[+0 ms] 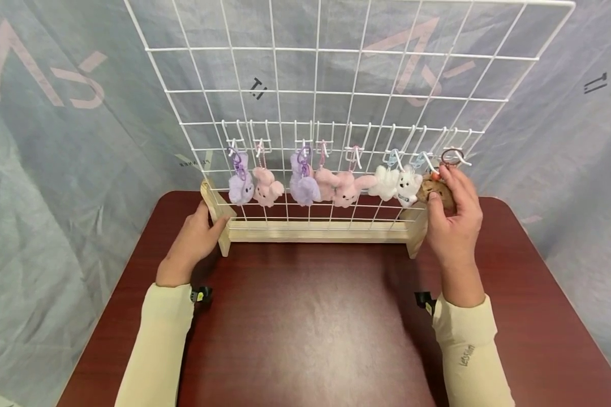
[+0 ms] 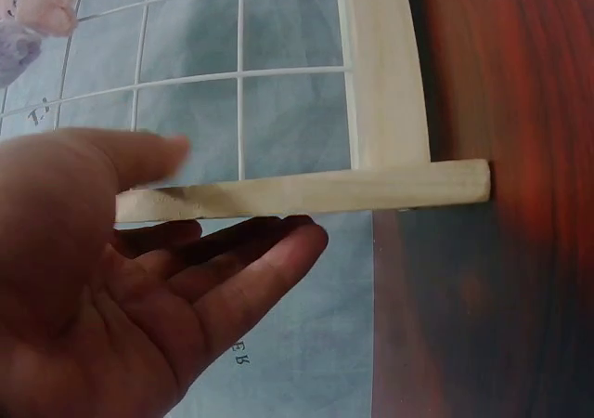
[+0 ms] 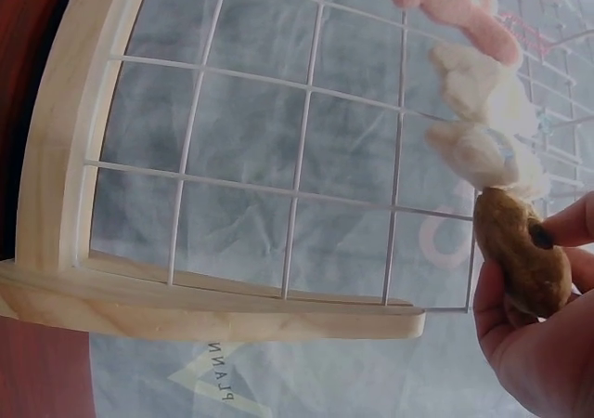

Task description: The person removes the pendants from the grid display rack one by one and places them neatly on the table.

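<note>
My right hand (image 1: 458,232) pinches a brown plush keychain (image 1: 442,195) between thumb and fingers at the rack's right end. Its dark ring (image 1: 453,156) is at the rightmost white hook (image 1: 465,163); whether it is looped over it I cannot tell. In the right wrist view the brown plush (image 3: 522,255) sits beside white plush charms. At the other end, my left hand (image 1: 193,237) grips the wooden side support (image 1: 215,209) of the white wire grid rack (image 1: 295,90). The left wrist view has the thumb on one side of the wooden board (image 2: 371,190) and the fingers on the other.
Along the grid hang purple plush charms (image 1: 241,189), pink ones (image 1: 347,189) and a white bear (image 1: 409,185) from hooks. A wooden crossbar (image 1: 315,232) joins the supports on the dark red table (image 1: 305,339). Grey cloth (image 1: 41,198) surrounds the table.
</note>
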{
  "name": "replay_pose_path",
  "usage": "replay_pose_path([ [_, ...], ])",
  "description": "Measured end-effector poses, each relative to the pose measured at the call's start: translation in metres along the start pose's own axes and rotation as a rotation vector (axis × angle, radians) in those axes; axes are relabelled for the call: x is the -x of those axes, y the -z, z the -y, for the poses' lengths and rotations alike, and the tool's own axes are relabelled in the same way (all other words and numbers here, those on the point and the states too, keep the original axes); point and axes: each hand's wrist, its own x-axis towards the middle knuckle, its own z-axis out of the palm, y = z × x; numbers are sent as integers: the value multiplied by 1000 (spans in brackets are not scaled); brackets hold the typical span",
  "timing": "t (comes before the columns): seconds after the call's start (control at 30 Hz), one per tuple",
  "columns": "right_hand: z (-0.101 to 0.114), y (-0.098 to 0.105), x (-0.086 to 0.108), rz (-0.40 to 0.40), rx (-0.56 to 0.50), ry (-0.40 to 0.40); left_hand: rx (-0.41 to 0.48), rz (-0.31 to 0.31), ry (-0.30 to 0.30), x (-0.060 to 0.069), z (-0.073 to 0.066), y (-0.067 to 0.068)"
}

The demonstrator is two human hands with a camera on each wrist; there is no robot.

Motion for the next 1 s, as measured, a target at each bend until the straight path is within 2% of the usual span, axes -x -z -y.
replay_pose_path([
  [0.13,3,0,1,-46,-70,-3,-25,-5,-6,1,-3,-3],
  [0.3,14,-1,3,-123,-221,-25,-47,-5,-6,1,-5,-5],
  [0.47,23,-2,2,-175,-421,-32,-56,5,2,1,-5,-5],
  [0.6,28,-3,0,-186,-563,-14,-65,5,7,0,-4,-4],
  [0.7,31,-3,-1,-185,-610,-6,-67,3,12,0,-3,-4],
  [1.0,42,-3,-2,-203,-658,16,-84,-4,11,-1,0,-3],
])
